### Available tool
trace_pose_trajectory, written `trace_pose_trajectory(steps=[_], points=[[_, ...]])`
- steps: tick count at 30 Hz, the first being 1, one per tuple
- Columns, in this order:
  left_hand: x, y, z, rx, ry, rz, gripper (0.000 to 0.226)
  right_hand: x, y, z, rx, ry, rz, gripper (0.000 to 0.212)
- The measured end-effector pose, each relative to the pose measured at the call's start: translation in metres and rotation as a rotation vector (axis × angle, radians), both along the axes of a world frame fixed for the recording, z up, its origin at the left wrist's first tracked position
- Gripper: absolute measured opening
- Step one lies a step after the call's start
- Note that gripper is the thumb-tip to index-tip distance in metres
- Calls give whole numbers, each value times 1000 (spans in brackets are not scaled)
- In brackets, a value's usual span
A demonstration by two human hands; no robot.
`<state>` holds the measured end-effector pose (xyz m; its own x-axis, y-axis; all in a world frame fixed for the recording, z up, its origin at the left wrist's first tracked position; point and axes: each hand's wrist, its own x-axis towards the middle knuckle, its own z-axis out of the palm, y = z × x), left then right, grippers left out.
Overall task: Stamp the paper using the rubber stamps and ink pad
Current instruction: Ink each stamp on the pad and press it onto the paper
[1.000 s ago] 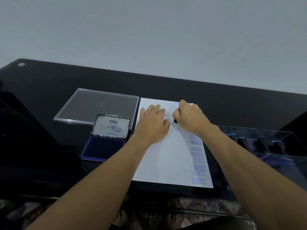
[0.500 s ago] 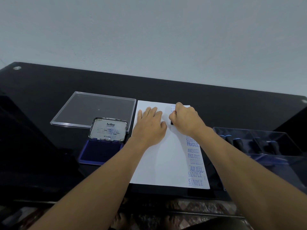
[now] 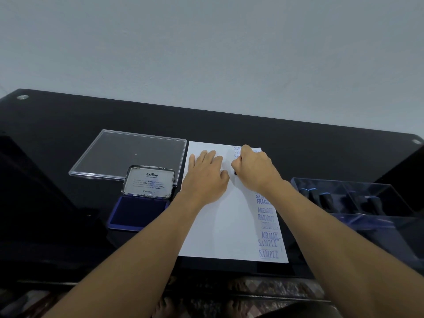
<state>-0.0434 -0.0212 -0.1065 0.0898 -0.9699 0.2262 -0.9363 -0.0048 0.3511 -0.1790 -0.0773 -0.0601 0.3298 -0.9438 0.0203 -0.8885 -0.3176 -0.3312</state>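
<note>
Smear risk
Your right hand (image 3: 253,171) has its fingers curled round the stamp (image 3: 235,172); your left hand (image 3: 206,177) pins the paper (image 3: 224,226) flat-fingered. Rocking sideways could blur the print.

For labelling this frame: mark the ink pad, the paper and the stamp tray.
ink pad (image 3: 139,212): head view, on its blue inking surface
paper (image 3: 218,228): head view, on a bare white patch
stamp tray (image 3: 339,182): head view, on its far rim

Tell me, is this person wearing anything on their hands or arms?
Nothing that shows. The left hand and right hand are bare, no gloves or rings visible; the left forearm and right forearm are uncovered, with no sleeve, watch or bracelet.
</note>
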Motion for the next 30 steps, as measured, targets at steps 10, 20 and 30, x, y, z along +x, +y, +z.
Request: trace_pose_trajectory(steps=[10,20,30], points=[[0,1,1,29,13,-7,43,1,-5,3,11,1,19,12],[-1,2,2,23,20,-4,43,1,-4,4,12,6,20,12],[-1,3,5,25,30,-5,43,0,-3,2,3,-3,6,12]])
